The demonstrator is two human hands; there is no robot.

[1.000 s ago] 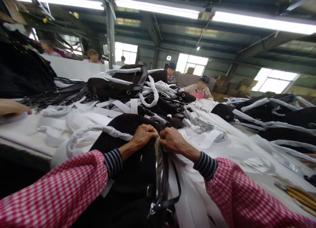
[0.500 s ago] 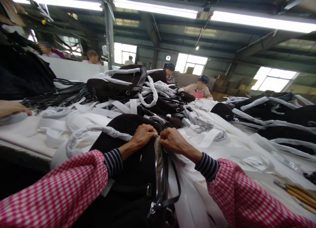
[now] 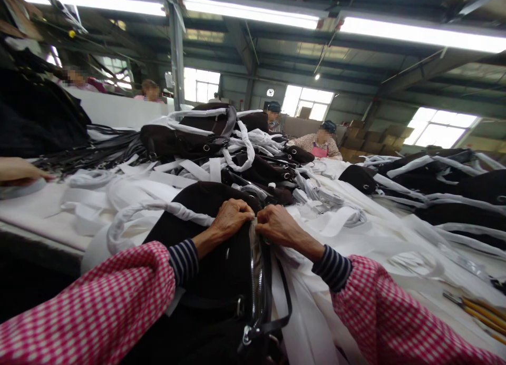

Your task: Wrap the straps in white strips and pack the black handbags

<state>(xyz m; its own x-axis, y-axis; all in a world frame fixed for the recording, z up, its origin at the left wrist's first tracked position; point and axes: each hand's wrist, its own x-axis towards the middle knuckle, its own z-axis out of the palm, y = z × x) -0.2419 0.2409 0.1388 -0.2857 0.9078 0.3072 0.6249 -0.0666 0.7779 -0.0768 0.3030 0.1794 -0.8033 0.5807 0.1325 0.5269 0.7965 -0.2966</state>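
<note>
A dark bag (image 3: 205,275) lies before me at the table's front edge, its zipper (image 3: 256,286) running lengthwise and parted over a beige lining. The zipper pull (image 3: 247,333) sits at the near end. My left hand (image 3: 233,216) pinches the left edge of the opening at its far end. My right hand (image 3: 276,224) pinches the right edge, the two sets of fingertips almost touching. What exactly lies between the fingertips is hidden. A wrapped white handle (image 3: 184,212) loops out from the bag's left side, beneath my left wrist.
Dark bags with wrapped handles (image 3: 185,138) are heaped ahead, and more bags (image 3: 454,180) lie at right. White strips (image 3: 316,302) cover much of the table. Orange-handled tools (image 3: 482,309) lie at right. Another person's hand (image 3: 21,173) reaches in at left; co-workers sit beyond the heap.
My hands stay pinched at the same spot on the bag. The other person's hand at left has shifted slightly, with the light strip under it. The view has moved very little.
</note>
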